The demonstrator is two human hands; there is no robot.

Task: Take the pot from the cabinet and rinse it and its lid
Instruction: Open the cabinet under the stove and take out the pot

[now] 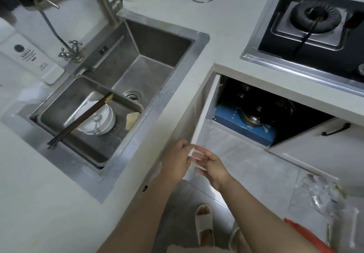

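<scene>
Two hands, one open cabinet: entry follows, largest item first
Sink [199, 42]: steel basin up and to the left of both hands, across the counter edge; holds a drain tray with white bowls [98, 119] and chopsticks
Cabinet [226, 87]: under the hob, up and to the right of the hands; interior dark
Cabinet door [199, 113]: swung outward, its free edge reaching down to the hands
Blue box [246, 132]: on the cabinet floor, beyond the fingertips, under the pot
Pot [254, 117]: dark, with a shiny lid, sitting on the blue box inside the cabinet, well apart from both hands
Pot bearing: ahead and to the right of the hands; right hand judged the nearer
Pot axis: handle and long axis cannot be told in the gloom; lid appears to face up and toward the opening
Left hand [178, 161]: fingers at the door's edge, loosely curved; a firm grasp cannot be confirmed
Right hand [209, 164]: fingers spread and relaxed, holding nothing, just beside the left hand
Coming move, judged: reach up and rightward past the door into the opening
</scene>
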